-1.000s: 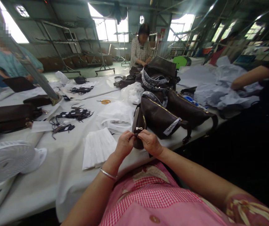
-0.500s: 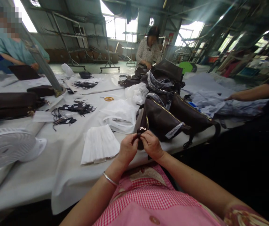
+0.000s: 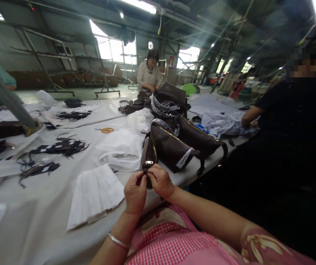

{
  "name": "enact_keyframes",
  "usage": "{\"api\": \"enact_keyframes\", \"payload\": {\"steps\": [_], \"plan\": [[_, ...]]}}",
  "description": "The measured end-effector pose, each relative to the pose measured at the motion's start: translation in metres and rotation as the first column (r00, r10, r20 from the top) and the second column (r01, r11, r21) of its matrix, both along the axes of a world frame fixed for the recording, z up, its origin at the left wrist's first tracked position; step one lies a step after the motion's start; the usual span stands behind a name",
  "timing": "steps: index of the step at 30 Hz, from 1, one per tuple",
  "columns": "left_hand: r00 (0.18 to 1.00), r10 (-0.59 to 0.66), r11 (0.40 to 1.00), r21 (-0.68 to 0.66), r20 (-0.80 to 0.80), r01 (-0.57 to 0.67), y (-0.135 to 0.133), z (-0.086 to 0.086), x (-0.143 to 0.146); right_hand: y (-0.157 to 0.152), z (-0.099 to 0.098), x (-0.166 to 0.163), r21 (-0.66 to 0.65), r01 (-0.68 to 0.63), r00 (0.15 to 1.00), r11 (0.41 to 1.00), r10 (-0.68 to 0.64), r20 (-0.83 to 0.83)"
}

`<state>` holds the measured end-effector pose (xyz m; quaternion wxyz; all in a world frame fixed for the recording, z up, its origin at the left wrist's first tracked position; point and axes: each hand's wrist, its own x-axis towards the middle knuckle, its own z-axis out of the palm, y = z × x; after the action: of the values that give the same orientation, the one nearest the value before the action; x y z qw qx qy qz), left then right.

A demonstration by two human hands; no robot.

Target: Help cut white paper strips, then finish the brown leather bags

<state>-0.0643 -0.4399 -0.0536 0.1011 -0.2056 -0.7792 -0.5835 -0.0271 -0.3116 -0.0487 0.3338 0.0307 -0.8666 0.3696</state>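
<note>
A small dark brown bag [image 3: 148, 151] with a gold zipper stands at the table's front edge, its end with a metal buckle or zipper pull turned toward me. My left hand [image 3: 136, 193] pinches the strap end below that metal piece. From the other side, my right hand [image 3: 160, 181] grips the same spot, thumb and fingers pressed together. The exact part between the fingertips is too small to make out. Just right of the hands lies a larger dark brown bag [image 3: 169, 145] with a gold zipper and a wrapped strap. Behind it rests another brown bag [image 3: 199, 132].
White sheets [image 3: 95, 195] lie left of my hands, with plastic bags [image 3: 122, 147] behind them. Yellow-handled scissors [image 3: 107, 130] and black straps [image 3: 58, 147] are farther left. A co-worker in black [image 3: 293, 106] stands at right, another person [image 3: 149, 73] across the table.
The view has swung right, so the table things sit farther left and the black-clad co-worker shows more. Both hands still hold the small bag's end; the right fingers have shifted slightly.
</note>
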Motion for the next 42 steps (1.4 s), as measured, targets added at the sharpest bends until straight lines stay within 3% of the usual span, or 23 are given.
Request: {"api": "enact_keyframes", "payload": {"steps": [11, 14, 19, 34, 42], "plan": [[0.996, -0.077, 0.995, -0.063, -0.037, 0.075, -0.001, 0.001, -0.01, 0.004, -0.005, 0.0, 0.013, 0.018, 1.0, 1.0, -0.019, 0.023], [0.997, -0.073, 0.997, -0.028, -0.015, 0.073, 0.001, -0.004, -0.009, 0.005, -0.004, 0.0, -0.007, 0.003, 1.0, 1.0, -0.003, 0.002], [0.972, -0.068, 0.994, 0.097, 0.226, 0.047, 0.001, -0.007, -0.002, 0.004, -0.001, 0.003, -0.032, -0.022, 1.0, 0.999, 0.022, -0.005], [0.988, -0.051, 0.986, 0.162, 0.148, 0.027, 0.001, -0.013, 0.002, 0.005, -0.005, -0.001, -0.043, -0.062, 0.998, 0.997, 0.062, 0.003], [0.939, -0.136, 0.963, 0.264, 0.315, 0.051, 0.004, -0.012, -0.002, 0.006, -0.004, 0.0, -0.021, -0.07, 0.998, 0.997, 0.07, 0.002]]}}
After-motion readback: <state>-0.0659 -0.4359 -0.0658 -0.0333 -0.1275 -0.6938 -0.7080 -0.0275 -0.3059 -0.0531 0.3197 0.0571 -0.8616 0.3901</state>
